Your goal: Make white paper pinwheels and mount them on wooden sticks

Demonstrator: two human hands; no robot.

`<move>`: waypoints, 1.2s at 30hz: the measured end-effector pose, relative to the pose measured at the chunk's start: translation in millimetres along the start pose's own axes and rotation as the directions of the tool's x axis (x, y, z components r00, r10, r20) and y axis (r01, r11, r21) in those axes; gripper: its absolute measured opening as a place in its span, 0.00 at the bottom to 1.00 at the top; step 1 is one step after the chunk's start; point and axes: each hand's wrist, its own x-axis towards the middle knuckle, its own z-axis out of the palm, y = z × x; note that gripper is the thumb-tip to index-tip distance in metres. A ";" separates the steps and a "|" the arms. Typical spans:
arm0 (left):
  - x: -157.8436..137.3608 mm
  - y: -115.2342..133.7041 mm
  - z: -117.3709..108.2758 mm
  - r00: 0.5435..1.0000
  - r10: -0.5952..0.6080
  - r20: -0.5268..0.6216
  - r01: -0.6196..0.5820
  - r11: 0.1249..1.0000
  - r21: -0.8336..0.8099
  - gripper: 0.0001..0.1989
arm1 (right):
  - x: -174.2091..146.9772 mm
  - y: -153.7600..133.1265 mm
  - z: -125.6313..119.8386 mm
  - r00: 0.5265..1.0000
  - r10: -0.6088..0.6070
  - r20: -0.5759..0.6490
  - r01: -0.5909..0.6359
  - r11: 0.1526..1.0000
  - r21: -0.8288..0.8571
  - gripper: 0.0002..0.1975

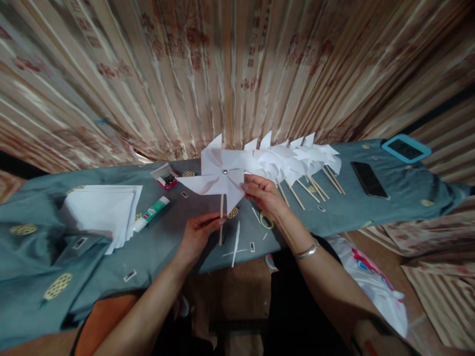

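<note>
A white paper pinwheel (218, 170) on a thin wooden stick is held upright over the middle of the table, a dark pin at its centre. My left hand (202, 231) pinches the stick below the blades. With fingers closed, my right hand (263, 193) grips the edge of a paper blade on the right side. Behind and to the right, several finished-looking white pinwheels (289, 160) lie overlapping in a row, their sticks pointing toward me. Partly hidden by my right wrist is a yellowish ring (266, 220), perhaps a scissors handle.
On the left lie a stack of white paper (98, 207), a green-and-white glue stick (152, 213) and an open small box of dark pins (165, 176). Paper strips (236, 242) sit near the front edge. A phone (368, 179) and a blue-framed device (406, 148) rest at right. A curtain hangs behind.
</note>
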 end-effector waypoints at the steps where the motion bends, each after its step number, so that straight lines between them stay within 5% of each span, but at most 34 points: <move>1: -0.2 0.3 0.0 1.000 0.000 0.004 0.000 1.000 0.000 0.11 | 0.1 -0.3 0.4 1.000 -0.002 -0.001 0.002 1.000 0.000 0.23; 9: -0.3 -1.4 0.4 1.000 -0.016 0.021 0.016 1.000 -0.001 0.13 | -1.0 -2.1 3.8 0.999 0.032 -0.002 -0.032 0.989 0.142 0.20; 36: 1.6 -8.4 -2.7 0.999 0.036 0.034 -0.037 0.999 0.031 0.13 | -4.6 1.3 11.2 1.000 -0.006 0.013 0.005 0.995 0.096 0.18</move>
